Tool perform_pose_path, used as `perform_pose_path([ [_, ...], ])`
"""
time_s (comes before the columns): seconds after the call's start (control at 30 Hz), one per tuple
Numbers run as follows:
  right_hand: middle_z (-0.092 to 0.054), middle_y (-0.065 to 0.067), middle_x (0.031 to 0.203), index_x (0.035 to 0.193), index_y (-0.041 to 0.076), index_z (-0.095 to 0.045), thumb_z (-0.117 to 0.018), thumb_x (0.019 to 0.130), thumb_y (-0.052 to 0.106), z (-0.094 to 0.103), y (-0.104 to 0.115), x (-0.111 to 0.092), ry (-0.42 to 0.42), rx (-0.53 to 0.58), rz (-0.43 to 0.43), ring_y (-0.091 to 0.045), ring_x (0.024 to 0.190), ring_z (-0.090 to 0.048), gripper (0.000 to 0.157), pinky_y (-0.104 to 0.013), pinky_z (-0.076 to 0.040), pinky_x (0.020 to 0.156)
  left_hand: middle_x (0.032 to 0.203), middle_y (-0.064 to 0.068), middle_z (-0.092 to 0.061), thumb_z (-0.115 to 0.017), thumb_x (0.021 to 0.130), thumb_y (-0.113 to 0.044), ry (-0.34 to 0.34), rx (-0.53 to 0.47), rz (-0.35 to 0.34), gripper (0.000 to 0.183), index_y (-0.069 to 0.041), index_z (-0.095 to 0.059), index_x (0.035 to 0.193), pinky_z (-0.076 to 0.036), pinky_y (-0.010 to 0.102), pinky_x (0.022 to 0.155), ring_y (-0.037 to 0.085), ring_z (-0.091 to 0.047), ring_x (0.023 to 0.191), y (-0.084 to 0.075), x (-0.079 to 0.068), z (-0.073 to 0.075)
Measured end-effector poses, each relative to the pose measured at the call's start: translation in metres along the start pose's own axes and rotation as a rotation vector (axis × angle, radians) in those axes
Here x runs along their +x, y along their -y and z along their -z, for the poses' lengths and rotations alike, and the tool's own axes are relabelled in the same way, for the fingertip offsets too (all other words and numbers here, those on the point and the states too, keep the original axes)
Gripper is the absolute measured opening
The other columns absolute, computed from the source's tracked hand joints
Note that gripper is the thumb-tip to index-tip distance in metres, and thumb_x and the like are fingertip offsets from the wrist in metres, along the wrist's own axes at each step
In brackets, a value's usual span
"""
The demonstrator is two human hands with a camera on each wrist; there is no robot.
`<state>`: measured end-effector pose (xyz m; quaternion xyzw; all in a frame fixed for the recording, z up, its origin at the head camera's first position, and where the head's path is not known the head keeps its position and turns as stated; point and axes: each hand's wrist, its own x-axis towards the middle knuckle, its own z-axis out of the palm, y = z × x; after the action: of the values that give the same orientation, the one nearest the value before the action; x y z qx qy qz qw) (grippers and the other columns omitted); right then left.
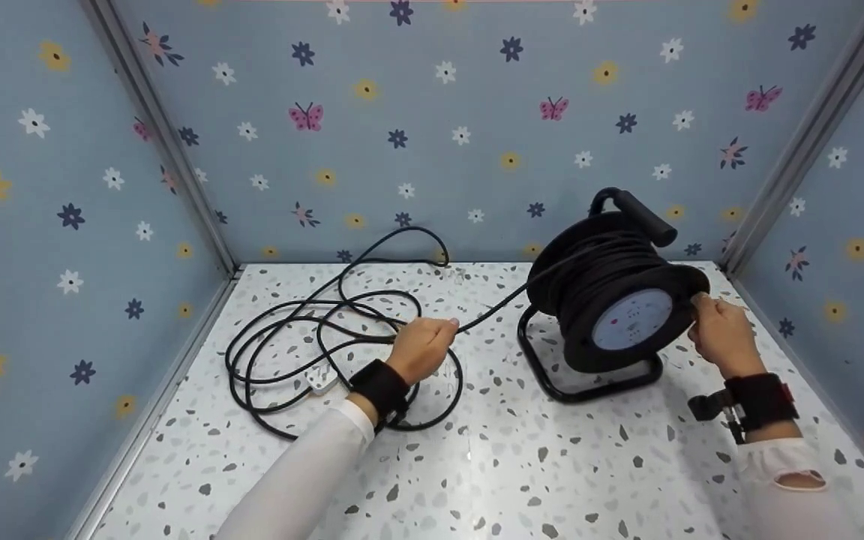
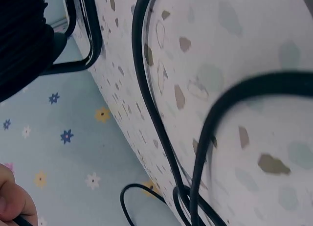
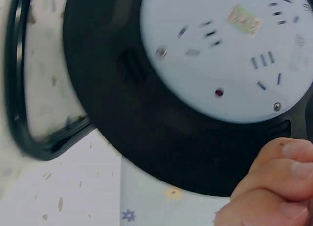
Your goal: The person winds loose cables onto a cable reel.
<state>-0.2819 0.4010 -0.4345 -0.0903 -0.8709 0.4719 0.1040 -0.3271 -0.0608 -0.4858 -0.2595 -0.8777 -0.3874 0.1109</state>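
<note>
A black cable reel [image 1: 580,351] with a white socket face [image 1: 631,319] leans on its tubular stand at the right. My right hand [image 1: 724,334] grips the right edge of the reel's front disc; in the right wrist view, the curled fingers [image 3: 274,182] hide whatever lies inside them. My left hand [image 1: 421,349] holds the black cable [image 1: 503,301] in a closed fist, and the cable runs up taut to the wound drum. Behind and left of this hand, loose cable loops [image 1: 252,319] lie spread on the table. A white plug [image 1: 319,377] rests among them.
The speckled white tabletop [image 1: 477,465] is bounded by flowered blue panels [image 1: 432,112] at the back and both sides. The reel's handle [image 1: 646,217] sticks up close to the back panel. One cable loop reaches that panel.
</note>
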Motion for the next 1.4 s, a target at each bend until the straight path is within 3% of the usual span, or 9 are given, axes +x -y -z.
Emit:
perform_pose_path([
  [0.17,-0.054,0.008,0.054,0.074,0.014,-0.049,-0.029,0.116,0.044,-0.005,-0.019,0.001,0.026,-0.122,-0.011,-0.011,0.049,-0.053,0.055,-0.031,-0.044,0.055,0.06,-0.008,-0.03,-0.034,0.106,-0.019,0.057,0.02,-0.044,0.04,-0.019,-0.039,0.066,-0.027,0.029,0.059,0.013,-0.027,0.056,-0.016,0.007,-0.015],
  [0.3,-0.063,0.001,0.066,0.08,0.01,-0.053,-0.026,0.117,0.04,-0.014,-0.033,0.001,0.006,-0.234,0.034,-0.014,0.06,-0.059,0.054,-0.034,-0.045,0.064,0.062,-0.007,-0.036,-0.033,0.107,-0.022,0.084,0.046,-0.035,0.04,-0.018,-0.045,0.069,-0.033,0.03,0.061,0.013,-0.035,0.058,-0.03,0.016,-0.025],
  [0.4,-0.057,-0.005,0.069,0.08,0.008,-0.05,-0.026,0.117,0.038,-0.022,-0.039,-0.001,-0.02,-0.288,0.061,-0.02,0.063,-0.053,0.053,-0.037,-0.041,0.065,0.063,-0.007,-0.038,-0.034,0.108,-0.024,0.095,0.066,-0.022,0.04,-0.018,-0.047,0.071,-0.035,0.031,0.061,0.015,-0.039,0.059,-0.04,0.023,-0.029],
  [0.53,-0.052,-0.015,0.072,0.079,0.005,-0.049,-0.027,0.117,0.037,-0.032,-0.044,-0.005,-0.046,-0.354,0.085,-0.034,0.067,-0.053,0.053,-0.048,-0.043,0.067,0.063,-0.006,-0.037,-0.034,0.111,-0.025,0.105,0.089,-0.016,0.041,-0.018,-0.045,0.072,-0.034,0.032,0.06,0.017,-0.038,0.058,-0.052,0.029,-0.034],
  [0.7,-0.066,-0.038,0.091,0.092,-0.009,-0.063,-0.027,0.117,0.031,-0.044,-0.05,-0.011,-0.019,-0.442,0.147,-0.059,0.084,-0.066,0.059,-0.07,-0.049,0.078,0.064,-0.007,-0.042,-0.037,0.114,-0.024,0.136,0.085,-0.021,0.041,-0.017,-0.05,0.076,-0.035,0.031,0.059,0.016,-0.043,0.058,-0.066,0.036,-0.044],
  [0.8,-0.067,-0.042,0.097,0.1,-0.014,-0.065,-0.029,0.118,0.028,-0.049,-0.053,-0.015,0.024,-0.489,0.172,-0.065,0.089,-0.066,0.059,-0.073,-0.05,0.079,0.066,-0.007,-0.044,-0.037,0.115,-0.026,0.155,0.092,-0.021,0.039,-0.016,-0.053,0.08,-0.038,0.033,0.061,0.018,-0.048,0.06,-0.075,0.04,-0.051],
  [1.1,-0.068,-0.033,0.091,0.092,-0.005,-0.066,-0.032,0.118,0.027,-0.061,-0.057,-0.021,0.171,-0.548,0.193,-0.055,0.086,-0.069,0.054,-0.07,-0.051,0.081,0.069,-0.004,-0.036,-0.037,0.117,-0.027,0.176,0.168,-0.041,0.035,-0.016,-0.044,0.085,-0.04,0.036,0.064,0.021,-0.048,0.065,-0.097,0.053,-0.065],
  [1.3,-0.059,-0.016,0.079,0.084,0.005,-0.057,-0.032,0.119,0.03,-0.07,-0.053,-0.025,0.241,-0.549,0.196,-0.035,0.076,-0.062,0.049,-0.063,-0.05,0.08,0.069,-0.004,-0.037,-0.037,0.118,-0.029,0.172,0.129,-0.022,0.034,-0.015,-0.046,0.088,-0.037,0.032,0.063,0.018,-0.046,0.063,-0.111,0.061,-0.068],
  [1.4,-0.058,-0.014,0.08,0.087,0.005,-0.058,-0.036,0.118,0.029,-0.075,-0.052,-0.028,0.24,-0.549,0.204,-0.034,0.078,-0.063,0.045,-0.062,-0.051,0.08,0.071,-0.004,-0.037,-0.036,0.119,-0.03,0.182,0.112,-0.008,0.034,-0.015,-0.046,0.09,-0.036,0.032,0.063,0.017,-0.045,0.063,-0.115,0.063,-0.068],
])
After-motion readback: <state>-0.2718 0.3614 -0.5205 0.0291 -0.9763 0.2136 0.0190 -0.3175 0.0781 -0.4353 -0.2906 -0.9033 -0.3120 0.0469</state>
